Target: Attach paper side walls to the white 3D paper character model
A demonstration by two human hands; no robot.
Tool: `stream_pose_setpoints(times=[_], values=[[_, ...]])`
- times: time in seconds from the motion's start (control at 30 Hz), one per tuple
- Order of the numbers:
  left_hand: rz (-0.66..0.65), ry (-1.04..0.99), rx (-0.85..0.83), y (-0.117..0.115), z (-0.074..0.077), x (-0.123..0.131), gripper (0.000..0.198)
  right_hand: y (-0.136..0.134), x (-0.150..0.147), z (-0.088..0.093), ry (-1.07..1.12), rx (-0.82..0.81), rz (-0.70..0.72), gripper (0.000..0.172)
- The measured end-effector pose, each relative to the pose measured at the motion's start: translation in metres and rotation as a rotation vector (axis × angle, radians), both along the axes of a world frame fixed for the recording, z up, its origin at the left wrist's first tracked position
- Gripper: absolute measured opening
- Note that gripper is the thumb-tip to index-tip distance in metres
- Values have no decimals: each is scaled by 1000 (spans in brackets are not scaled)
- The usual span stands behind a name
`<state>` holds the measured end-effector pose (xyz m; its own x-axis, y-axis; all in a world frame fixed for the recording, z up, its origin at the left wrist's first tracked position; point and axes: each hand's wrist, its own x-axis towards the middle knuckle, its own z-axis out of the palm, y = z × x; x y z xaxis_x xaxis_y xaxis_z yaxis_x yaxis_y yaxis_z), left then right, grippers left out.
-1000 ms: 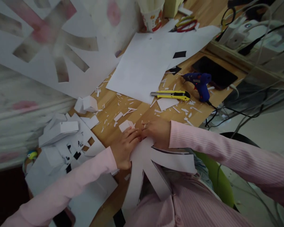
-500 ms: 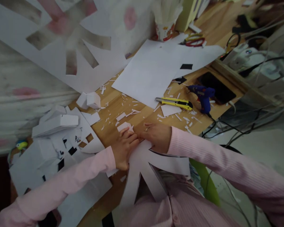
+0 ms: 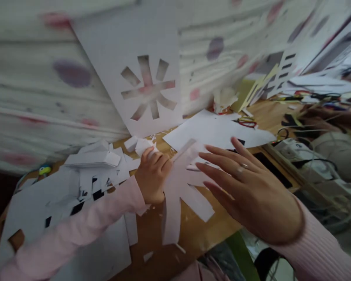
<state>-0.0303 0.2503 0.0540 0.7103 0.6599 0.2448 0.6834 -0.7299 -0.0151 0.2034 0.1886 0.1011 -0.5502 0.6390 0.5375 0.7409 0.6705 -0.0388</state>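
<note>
My left hand [image 3: 154, 177] is closed around one arm of a white paper cutout [image 3: 175, 187], a branching shape with several strips. The cutout's lower strips reach down over the wooden table. Raised to the right of it, my right hand [image 3: 236, 183] is open, fingers stretched out, with a ring on one finger. It holds nothing and looks apart from the cutout, whose right side it partly covers. Behind, a white sheet [image 3: 150, 35] with a star-like character cut through it leans on the curtain.
Folded white paper pieces [image 3: 90, 158] and cut sheets [image 3: 102, 242] lie at left. A large white sheet [image 3: 204, 125] lies behind the hands, with red-handled scissors [image 3: 247, 123] beyond it. A wooden tray [image 3: 289, 160] with chargers and cables stands right, near a dark phone [image 3: 272, 168].
My head view has tilted up toward the curtain. The cutout has moved away from my body over the table. My right hand has let go, lifted and spread its fingers.
</note>
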Motion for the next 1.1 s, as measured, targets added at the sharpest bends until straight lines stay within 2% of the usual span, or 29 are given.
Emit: stream_pose_setpoints(times=[0.03, 0.1, 0.27, 0.33, 0.47, 0.6, 0.7, 0.8, 0.9, 1.0, 1.03, 1.1], values=[[65, -31, 11, -2, -5, 2, 52, -12, 2, 1, 21, -13, -39, 32], [163, -80, 1, -11, -18, 6, 52, -34, 1, -9, 17, -71, -97, 36], [317, -177, -102, -53, -50, 16, 52, -69, -14, -64, 21, -307, -103, 48], [347, -203, -145, -69, -59, 20, 50, -76, -17, -80, 68, -359, -111, 47], [423, -234, -198, -87, -74, 28, 46, -83, -18, -101, 123, -400, -239, 47], [525, -229, -232, -91, -84, 34, 45, -80, -16, -128, 97, -388, -333, 55], [569, -217, -278, -91, -92, 38, 47, -76, -16, -147, 53, -431, -367, 71], [614, -211, -340, -92, -101, 43, 52, -73, -22, -157, 15, -485, -392, 89], [617, -205, -430, -93, -104, 44, 77, -73, -33, -160, 26, -449, -432, 86], [510, -191, -567, -89, -95, 28, 104, -72, -41, -159, 33, -394, -454, 77], [453, -186, -616, -87, -89, 19, 106, -72, -42, -158, 28, -395, -450, 76], [328, -175, -692, -81, -78, -3, 95, -71, -43, -157, 12, -412, -439, 74]])
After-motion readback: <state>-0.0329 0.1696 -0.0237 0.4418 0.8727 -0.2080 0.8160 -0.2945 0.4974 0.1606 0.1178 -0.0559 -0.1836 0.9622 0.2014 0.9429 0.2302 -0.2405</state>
